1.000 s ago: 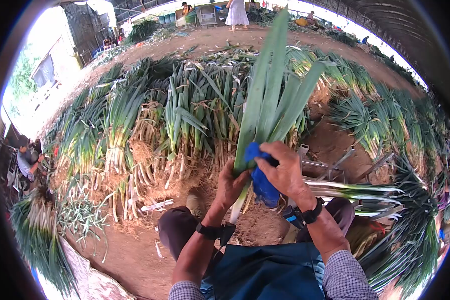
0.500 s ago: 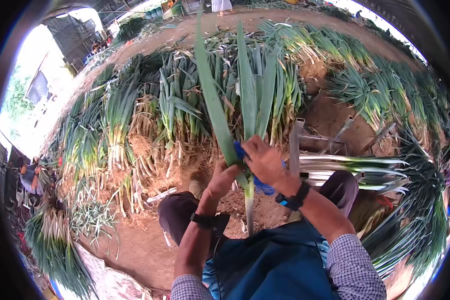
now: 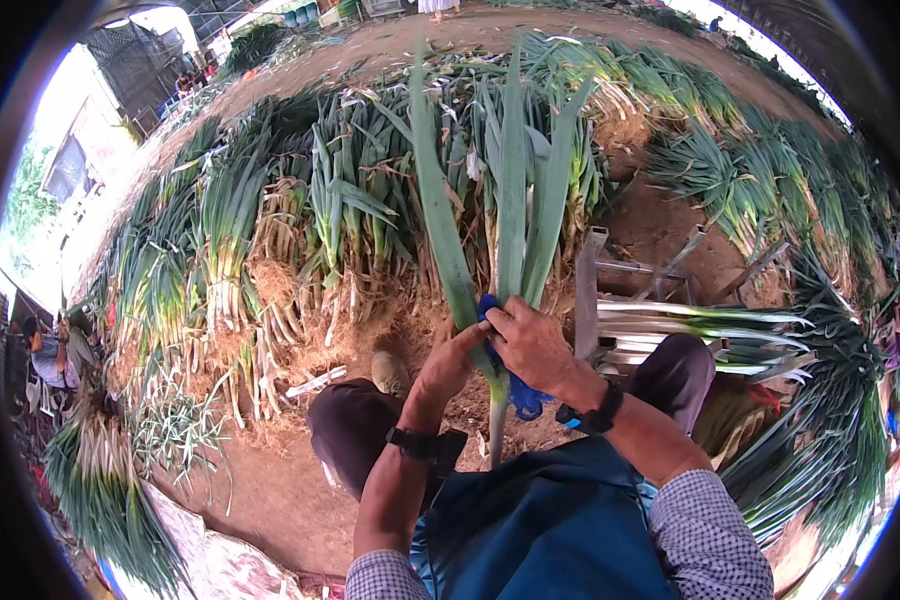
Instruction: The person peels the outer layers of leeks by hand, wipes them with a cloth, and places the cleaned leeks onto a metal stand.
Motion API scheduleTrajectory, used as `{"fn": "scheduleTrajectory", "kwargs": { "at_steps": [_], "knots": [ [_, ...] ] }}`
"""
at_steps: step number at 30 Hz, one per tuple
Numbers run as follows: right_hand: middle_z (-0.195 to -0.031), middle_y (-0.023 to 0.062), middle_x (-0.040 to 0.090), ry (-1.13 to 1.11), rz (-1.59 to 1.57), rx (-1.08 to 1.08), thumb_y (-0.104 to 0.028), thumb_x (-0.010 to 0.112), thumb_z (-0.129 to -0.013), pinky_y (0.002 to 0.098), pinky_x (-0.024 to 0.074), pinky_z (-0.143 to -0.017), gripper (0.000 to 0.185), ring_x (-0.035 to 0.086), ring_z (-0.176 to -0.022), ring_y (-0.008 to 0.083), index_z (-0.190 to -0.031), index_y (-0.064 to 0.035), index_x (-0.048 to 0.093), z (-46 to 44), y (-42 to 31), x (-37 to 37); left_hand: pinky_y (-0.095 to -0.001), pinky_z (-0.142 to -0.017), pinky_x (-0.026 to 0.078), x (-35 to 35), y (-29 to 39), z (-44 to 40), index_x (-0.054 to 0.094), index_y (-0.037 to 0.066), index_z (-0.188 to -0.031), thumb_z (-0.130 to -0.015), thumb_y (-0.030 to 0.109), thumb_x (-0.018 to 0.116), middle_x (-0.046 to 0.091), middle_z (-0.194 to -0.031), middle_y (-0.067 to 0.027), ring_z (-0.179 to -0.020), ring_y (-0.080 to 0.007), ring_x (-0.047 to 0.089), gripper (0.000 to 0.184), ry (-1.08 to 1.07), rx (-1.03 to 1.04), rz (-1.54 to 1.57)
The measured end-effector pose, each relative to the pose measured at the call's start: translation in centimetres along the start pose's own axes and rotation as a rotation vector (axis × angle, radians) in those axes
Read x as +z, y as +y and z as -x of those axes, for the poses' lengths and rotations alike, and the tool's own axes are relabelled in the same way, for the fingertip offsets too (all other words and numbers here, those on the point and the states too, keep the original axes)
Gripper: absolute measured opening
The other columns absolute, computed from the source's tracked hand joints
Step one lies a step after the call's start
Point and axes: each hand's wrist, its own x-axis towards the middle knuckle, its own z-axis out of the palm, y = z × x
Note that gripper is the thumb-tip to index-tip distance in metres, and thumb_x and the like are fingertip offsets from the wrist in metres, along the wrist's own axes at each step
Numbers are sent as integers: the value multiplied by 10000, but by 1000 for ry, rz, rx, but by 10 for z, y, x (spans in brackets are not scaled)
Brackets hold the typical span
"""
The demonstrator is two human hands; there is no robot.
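Observation:
A leek (image 3: 511, 190) stands upright before me, its broad green leaves fanned out at the top and its pale stem pointing down at my lap. My left hand (image 3: 448, 362) grips it from the left where the leaves meet the stem. On the other side my right hand (image 3: 532, 345) has its fingers closed on a blue cloth (image 3: 527, 398), which is pressed against the leek and hangs below the palm. The fingers of both hands nearly meet, and they hide part of the stem.
Bundled leeks (image 3: 355, 190) with dirty roots stand in a wide row ahead. Trimmed leeks (image 3: 690, 325) lie on a metal frame (image 3: 587, 290) at my right. Loose leeks (image 3: 830, 430) are heaped beyond it, and a bundle (image 3: 110, 480) lies at lower left. A person (image 3: 55, 355) is at far left.
The right hand has moved slightly down and to the right along the leek, with the blue cloth. The leek's leaves have shifted right in view.

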Motion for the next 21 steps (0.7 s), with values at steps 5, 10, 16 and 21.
{"fn": "scheduleTrajectory", "kwargs": {
  "at_steps": [5, 10, 16, 21],
  "knots": [
    [-885, 134, 564, -165, 124, 5, -162, 679, -843, 481, 529, -646, 191, 652, -772, 359, -962, -49, 582, 6, 0, -1, -343, -881, 543, -8, -21, -1, 564, 30, -1234, -970, 243, 619, 621, -1190, -97, -1084, -208, 633, 343, -111, -302, 647],
    [-904, 132, 584, -55, 14, -49, -169, 680, -836, 483, 527, -636, 181, 650, -739, 365, -939, -51, 588, 2, -1, -2, -361, -868, 560, -9, 4, -6, 537, 33, -1260, -953, 252, 654, 649, -1159, -100, -1030, -223, 659, 395, -83, -334, 591],
    [-837, 168, 621, -197, 67, -168, -99, 661, -796, 458, 541, -637, 107, 667, -731, 365, -864, -38, 606, 6, -2, 6, -315, -767, 563, -2, 26, -16, 577, -4, -1224, -926, 165, 688, 665, -1080, -91, -927, -173, 661, 360, -22, -200, 417],
    [-839, 175, 630, -256, 113, -241, -93, 672, -777, 445, 544, -641, 106, 674, -729, 351, -851, -35, 624, 10, 7, 14, -293, -713, 547, -2, 12, -24, 663, -2, -1087, -903, 114, 712, 688, -950, -61, -839, -150, 657, 223, -46, -250, 358]
  ]
}}
